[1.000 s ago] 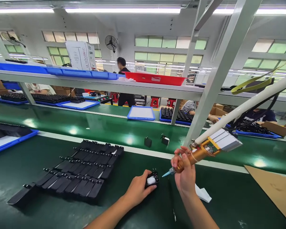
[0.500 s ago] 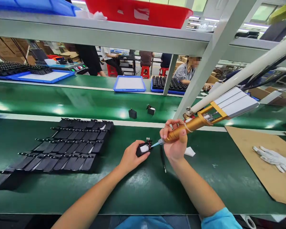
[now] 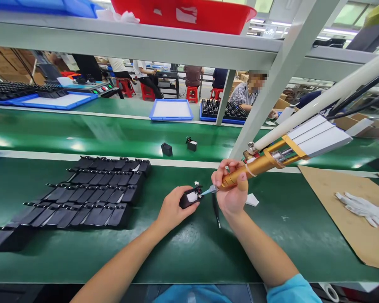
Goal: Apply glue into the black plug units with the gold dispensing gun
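Note:
My left hand is closed round a small black case with a white block inside and small wired parts at its upper right end. In my right hand is a gold-coloured dispensing gun, fingers wrapped about its barrel. Its pale blue nozzle tip reaches the wired end of the case; whether it touches is too small to tell. Below the nozzle lies a thin black tool, likely tweezers. A scrap of white paper rests just right of my right wrist.
Rows of similar black cases cover the bench on the left. Two black cases sit on the green belt behind. A white glove lies on cardboard at right. A metal post and white pole slant overhead. A co-worker sits beyond.
The two cases on the belt have moved a little to the left. The dispensing gun's back end has shifted slightly right; both hands stay nearly in place, nozzle still at the case.

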Demonstrator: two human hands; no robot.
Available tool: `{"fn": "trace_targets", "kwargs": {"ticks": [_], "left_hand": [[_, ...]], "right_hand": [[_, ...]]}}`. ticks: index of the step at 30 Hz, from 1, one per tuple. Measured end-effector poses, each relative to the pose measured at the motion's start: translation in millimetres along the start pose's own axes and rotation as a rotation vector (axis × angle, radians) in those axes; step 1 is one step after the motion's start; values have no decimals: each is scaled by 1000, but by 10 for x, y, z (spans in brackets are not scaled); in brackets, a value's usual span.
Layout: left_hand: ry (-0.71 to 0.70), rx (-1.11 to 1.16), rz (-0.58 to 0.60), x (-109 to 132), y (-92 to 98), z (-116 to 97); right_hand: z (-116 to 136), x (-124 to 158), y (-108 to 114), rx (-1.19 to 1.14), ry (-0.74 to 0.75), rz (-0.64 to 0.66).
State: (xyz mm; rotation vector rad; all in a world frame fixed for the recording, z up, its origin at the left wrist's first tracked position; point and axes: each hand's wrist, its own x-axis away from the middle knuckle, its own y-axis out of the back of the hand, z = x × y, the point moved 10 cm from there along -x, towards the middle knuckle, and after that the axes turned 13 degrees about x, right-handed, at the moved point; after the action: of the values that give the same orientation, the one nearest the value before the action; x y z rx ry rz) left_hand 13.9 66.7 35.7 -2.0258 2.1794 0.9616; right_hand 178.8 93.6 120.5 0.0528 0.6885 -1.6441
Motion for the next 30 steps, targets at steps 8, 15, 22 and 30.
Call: {"fn": "trace_targets", "kwargs": {"ticks": [8,15,22,30], "left_hand": [[92,-9,13,-2,-65,88],[135,-21,81,27,-245,79],[14,67,35,43,-299,-88],[-144,38,-33,66,-232,-235]], "right_hand": [[1,22,-13,26,-4,5],[3,69,-49,0,-17,24],[32,137,-117,-8,-23,57],[82,177,-171,-64,1,105]]}}
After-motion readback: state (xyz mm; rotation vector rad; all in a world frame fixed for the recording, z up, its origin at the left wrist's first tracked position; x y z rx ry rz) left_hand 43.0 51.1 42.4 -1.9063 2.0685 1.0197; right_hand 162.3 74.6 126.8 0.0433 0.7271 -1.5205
